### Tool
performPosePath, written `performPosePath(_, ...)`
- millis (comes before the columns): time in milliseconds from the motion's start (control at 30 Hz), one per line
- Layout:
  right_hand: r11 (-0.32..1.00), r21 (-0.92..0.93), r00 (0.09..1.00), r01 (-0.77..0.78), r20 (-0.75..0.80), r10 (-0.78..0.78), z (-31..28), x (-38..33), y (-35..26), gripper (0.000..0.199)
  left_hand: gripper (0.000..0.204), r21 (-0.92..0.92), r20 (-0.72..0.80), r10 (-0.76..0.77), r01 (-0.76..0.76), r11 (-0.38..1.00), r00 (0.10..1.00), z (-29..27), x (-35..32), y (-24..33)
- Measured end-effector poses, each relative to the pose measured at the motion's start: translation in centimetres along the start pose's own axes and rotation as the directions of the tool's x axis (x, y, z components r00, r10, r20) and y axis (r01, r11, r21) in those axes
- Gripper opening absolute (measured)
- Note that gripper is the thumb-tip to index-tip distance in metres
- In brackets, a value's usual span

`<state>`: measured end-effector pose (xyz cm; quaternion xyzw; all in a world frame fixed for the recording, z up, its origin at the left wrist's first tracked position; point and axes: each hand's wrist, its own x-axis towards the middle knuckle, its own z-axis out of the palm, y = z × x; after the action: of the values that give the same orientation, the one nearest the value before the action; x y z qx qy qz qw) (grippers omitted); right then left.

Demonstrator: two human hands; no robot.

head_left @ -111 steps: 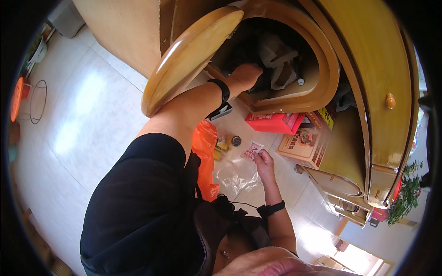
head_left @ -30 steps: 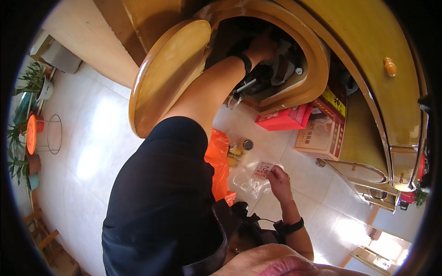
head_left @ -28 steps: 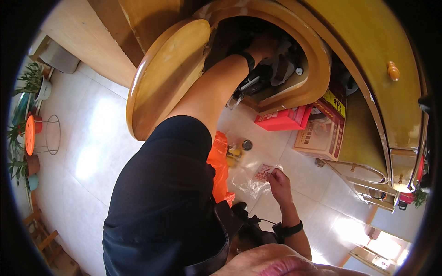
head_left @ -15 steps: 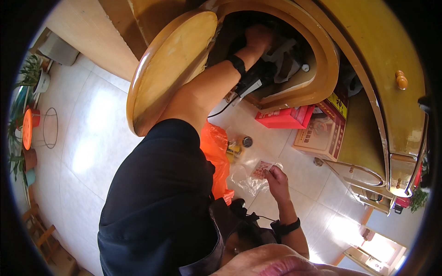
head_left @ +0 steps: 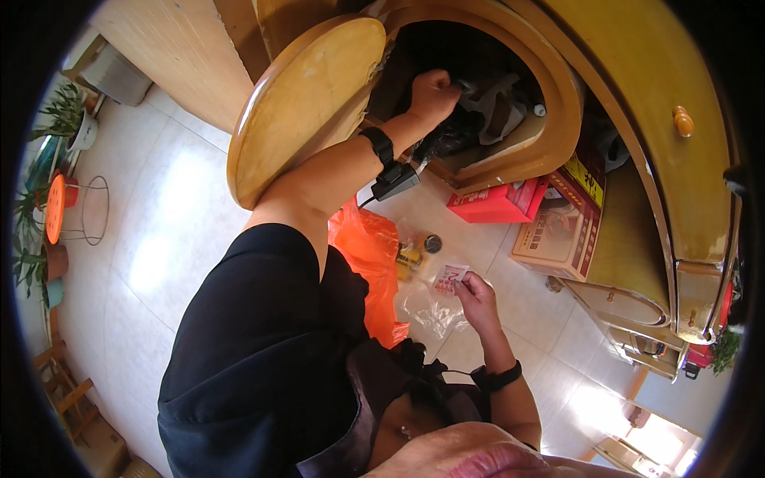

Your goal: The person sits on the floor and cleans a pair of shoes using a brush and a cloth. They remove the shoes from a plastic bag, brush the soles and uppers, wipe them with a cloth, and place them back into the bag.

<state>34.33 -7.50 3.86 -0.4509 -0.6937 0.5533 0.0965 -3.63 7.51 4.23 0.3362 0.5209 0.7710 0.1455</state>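
My left hand [head_left: 435, 95] is closed at the mouth of a cabinet's rounded opening [head_left: 567, 111]. Something greyish shows at its fingertips, too small to make out. Beside it inside lie a whitish plastic bag [head_left: 502, 111] and a black plastic bag [head_left: 451, 134]. Lower down, over the floor, my right hand [head_left: 478, 303] pinches a small white packet with red print [head_left: 450, 279] between thumb and fingers. A crumpled clear plastic bag [head_left: 434, 311] lies just below the packet. The deep part of the cabinet is dark.
The swung-out wooden door [head_left: 307, 103] stands close along my left forearm. An orange plastic bag [head_left: 374, 263], yellow item [head_left: 408, 259] and dark-lidded jar [head_left: 432, 243] are on the floor. A red box [head_left: 498, 203] and cardboard box [head_left: 558, 231] sit under the cabinet. Plants [head_left: 60, 115] line the left.
My left hand has drawn back from deep inside the cabinet to its opening, its fingers now curled. My right hand still holds the packet, whose face is turned and looks paler.
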Motion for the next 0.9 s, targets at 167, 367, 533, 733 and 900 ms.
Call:
performPosePath(167, 0.999, -0.026, 0.999, 0.024, 0.032, -0.023, 0.0, 0.5, 0.4, 0.009, 0.033, -0.002, 0.100, 0.224, -0.225, 0.974, 0.970, 1.3, -0.9, 6.7)
performPosePath(367, 0.999, -0.006, 0.998, 0.038, 0.052, -0.038, -0.2, 1.0, 0.7, 0.011, 0.027, 0.291, 0.645, -0.028, -0.212, 0.933, 0.763, -1.8, -7.9, 8.4)
performPosePath(533, 0.996, 0.040, 0.993, 0.082, 0.084, -0.086, -0.4, 1.4, 0.7, 0.012, 0.025, 0.542, 0.771, -0.313, -0.315, 0.779, 0.555, -3.4, -9.9, 6.9)
performPosePath(733, 0.996, 0.021, 0.993, 0.090, 0.074, -0.091, -0.6, 1.7, 1.1, 0.011, 0.035, 0.515, 0.502, -0.053, -0.250, 0.820, 0.863, -3.0, -8.3, 6.7)
performPosePath(900, 0.994, -0.027, 0.993, 0.103, 0.065, -0.101, -0.8, 1.6, 1.7, 0.012, 0.068, 0.581, 0.324, 0.292, -0.433, 0.689, 0.900, -3.5, -6.7, 6.0)
